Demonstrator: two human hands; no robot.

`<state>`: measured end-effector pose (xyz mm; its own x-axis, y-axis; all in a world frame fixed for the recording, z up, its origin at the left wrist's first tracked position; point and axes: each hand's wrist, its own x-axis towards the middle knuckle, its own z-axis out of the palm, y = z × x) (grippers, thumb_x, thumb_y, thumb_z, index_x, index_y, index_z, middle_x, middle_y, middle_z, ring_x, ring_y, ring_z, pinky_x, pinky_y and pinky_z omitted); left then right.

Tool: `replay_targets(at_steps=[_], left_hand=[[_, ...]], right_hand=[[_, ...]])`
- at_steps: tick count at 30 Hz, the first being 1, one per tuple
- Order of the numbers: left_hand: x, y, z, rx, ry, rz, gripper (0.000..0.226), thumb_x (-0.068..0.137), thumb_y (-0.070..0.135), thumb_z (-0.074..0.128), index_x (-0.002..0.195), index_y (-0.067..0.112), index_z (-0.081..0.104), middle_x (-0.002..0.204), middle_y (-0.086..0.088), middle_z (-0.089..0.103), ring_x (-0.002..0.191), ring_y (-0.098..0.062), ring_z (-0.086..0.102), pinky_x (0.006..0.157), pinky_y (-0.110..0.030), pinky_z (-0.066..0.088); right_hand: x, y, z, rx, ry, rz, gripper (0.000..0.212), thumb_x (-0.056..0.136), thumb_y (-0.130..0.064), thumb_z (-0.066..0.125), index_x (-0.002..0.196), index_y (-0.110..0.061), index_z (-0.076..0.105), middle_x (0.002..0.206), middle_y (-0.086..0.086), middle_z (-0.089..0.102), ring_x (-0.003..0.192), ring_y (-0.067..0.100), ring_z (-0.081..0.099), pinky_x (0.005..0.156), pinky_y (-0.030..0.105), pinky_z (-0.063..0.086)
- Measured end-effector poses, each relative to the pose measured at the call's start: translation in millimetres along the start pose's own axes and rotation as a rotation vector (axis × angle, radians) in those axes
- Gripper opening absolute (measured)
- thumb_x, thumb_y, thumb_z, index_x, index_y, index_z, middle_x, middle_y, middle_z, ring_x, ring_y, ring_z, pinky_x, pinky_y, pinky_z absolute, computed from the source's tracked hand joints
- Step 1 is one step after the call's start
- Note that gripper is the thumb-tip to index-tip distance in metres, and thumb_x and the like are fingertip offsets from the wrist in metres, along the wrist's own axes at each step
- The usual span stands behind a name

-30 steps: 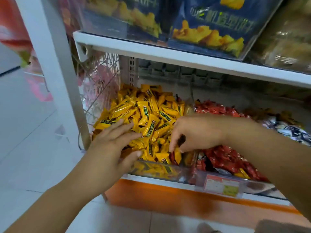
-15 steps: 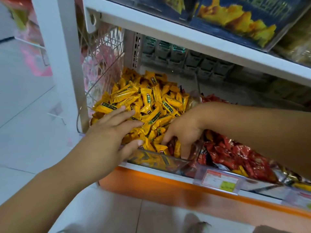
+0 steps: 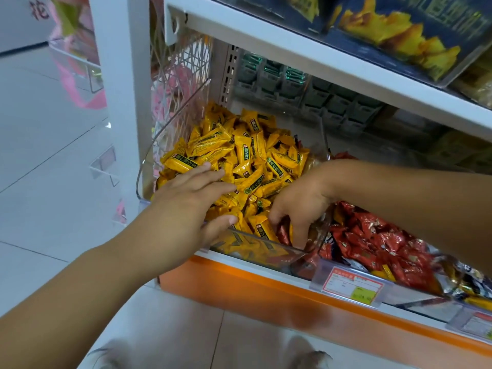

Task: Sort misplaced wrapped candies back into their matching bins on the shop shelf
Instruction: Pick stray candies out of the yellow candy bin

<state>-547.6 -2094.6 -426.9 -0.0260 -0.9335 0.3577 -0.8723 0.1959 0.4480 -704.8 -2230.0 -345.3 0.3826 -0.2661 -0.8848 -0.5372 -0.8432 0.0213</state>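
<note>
**While Both Hands Work in the Yellow Bin (image 3: 255, 247), a Red Candy (image 3: 282, 231) Lies at Its Front Right Corner**

Where the left hand (image 3: 191, 206) lies, its fingers are straight and spread flat on the yellow candies (image 3: 239, 155) at the front left of the bin. The thumb is against the clear front wall, and the hand holds nothing. The right hand (image 3: 298, 206) is apart from it and reaches over the side wall into the front right corner, fingers curled downward among the wrappers. One fingertip touches the front wall. The red candy sits just beside those fingers, and whether it is pinched cannot be told.

The yellow candies fill the bin in a heap that rises toward the back. The next bin to the right holds red candies (image 3: 386, 241), with a yellow wrapper (image 3: 388, 272) near its front edge. A price tag (image 3: 351, 287) hangs on the shelf's front edge below that bin, above an orange strip (image 3: 266, 294). The upper shelf (image 3: 292, 49) carries blue packets (image 3: 399, 30).
</note>
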Motion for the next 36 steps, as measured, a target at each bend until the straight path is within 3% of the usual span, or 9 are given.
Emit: replay_targets(at_steps=[2,6,9,14,18,20,29,32,36], left_hand=[[0,0,0,0.004,0.001,0.001,0.07,0.08,0.064,0.035,0.129,0.021,0.06,0.143,-0.002,0.05,0.141,-0.022,0.032,0.11,-0.046,0.03],[0,-1,0,-0.004,-0.014,-0.019,0.071,0.079,0.065,0.033,0.13,0.023,0.059,0.144,-0.001,0.048,0.142,-0.022,0.031,0.111,-0.05,0.032],[0,-1,-1,-0.008,-0.019,-0.022,0.072,0.078,0.066,0.031,0.131,0.025,0.058,0.146,0.0,0.047,0.142,-0.019,0.03,0.111,-0.048,0.03],[0,-1,-2,-0.017,-0.043,-0.028,0.075,0.077,0.068,0.028,0.134,0.027,0.055,0.149,0.003,0.042,0.144,-0.016,0.025,0.112,-0.041,0.023],[-2,-5,-1,-0.031,-0.047,-0.024,0.073,0.079,0.068,0.029,0.134,0.028,0.054,0.15,0.004,0.04,0.144,-0.014,0.023,0.113,-0.042,0.023],[-3,-5,-1,-0.036,-0.057,-0.032,0.073,0.078,0.069,0.028,0.135,0.03,0.053,0.151,0.006,0.039,0.144,-0.012,0.021,0.114,-0.043,0.024],[3,4,-7,-0.034,-0.15,-0.124,0.084,0.065,0.073,0.02,0.137,0.039,0.047,0.154,0.014,0.028,0.146,-0.006,0.012,0.117,-0.044,0.023],[1,3,-7,-0.049,-0.126,-0.124,0.084,0.064,0.073,0.023,0.135,0.038,0.05,0.153,0.013,0.031,0.145,-0.006,0.014,0.115,-0.04,0.023],[4,1,-3,-0.039,-0.104,-0.093,0.081,0.065,0.074,0.025,0.133,0.039,0.051,0.151,0.014,0.033,0.144,-0.005,0.014,0.114,-0.033,0.019]], right_hand=[[0,-2,0,0.01,-0.018,-0.007,0.025,0.081,-0.026,0.075,0.102,-0.027,0.061,0.092,-0.007,0.061,0.084,0.01,0.055,0.064,0.022,0.044],[4,-8,-2,0.039,-0.044,0.001,0.028,0.079,-0.026,0.078,0.102,-0.026,0.061,0.106,0.001,0.068,0.096,0.019,0.062,0.085,0.035,0.054],[4,-8,-1,0.021,-0.033,0.016,0.026,0.078,-0.026,0.078,0.093,-0.026,0.057,0.088,-0.007,0.061,0.081,0.011,0.058,0.068,0.026,0.05],[-4,-8,1,0.031,0.03,0.007,0.023,0.078,-0.021,0.077,0.08,-0.031,0.058,0.083,-0.011,0.058,0.077,0.008,0.056,0.061,0.024,0.048],[-16,-1,0,0.071,0.326,-0.028,0.033,0.079,-0.024,0.077,0.108,-0.034,0.065,0.089,-0.024,0.048,0.097,0.01,0.05,0.083,0.03,0.045],[-19,3,3,0.15,0.467,-0.051,0.035,0.079,-0.022,0.077,0.111,-0.033,0.067,0.091,-0.022,0.051,0.104,0.011,0.05,0.091,0.031,0.046],[-63,21,40,0.604,1.11,-0.157,0.027,0.079,-0.005,0.075,0.09,-0.029,0.074,0.086,-0.016,0.071,0.08,-0.006,0.063,0.072,0.008,0.046],[-83,47,57,0.688,1.249,0.019,0.025,0.081,-0.006,0.073,0.097,-0.025,0.073,0.089,-0.013,0.071,0.076,0.004,0.064,0.071,0.013,0.047],[-90,88,83,0.59,1.194,0.392,0.036,0.087,-0.02,0.069,0.121,-0.031,0.06,0.109,-0.008,0.063,0.09,0.006,0.054,0.072,0.013,0.035]])
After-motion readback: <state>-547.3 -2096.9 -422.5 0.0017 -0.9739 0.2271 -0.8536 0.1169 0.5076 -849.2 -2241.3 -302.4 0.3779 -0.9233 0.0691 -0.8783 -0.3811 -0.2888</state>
